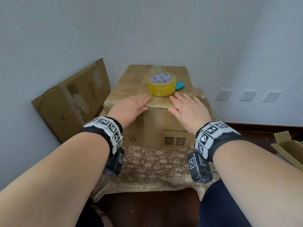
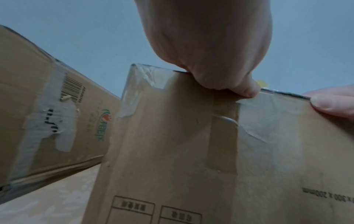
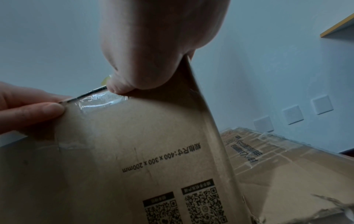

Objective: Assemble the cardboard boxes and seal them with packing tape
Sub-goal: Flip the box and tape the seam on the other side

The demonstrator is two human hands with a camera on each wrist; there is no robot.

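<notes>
Both hands pressed flat on box top, tape seam between them.

Box is set on the worktop; left hand and right hand are spread, holding nothing, thumbs hooked over the near edge. Tape roll is stood just beyond the fingertips, slightly nearer the right; seam runs away from the person. Clear tape folded down the front face is shown only in wrist views.
</notes>
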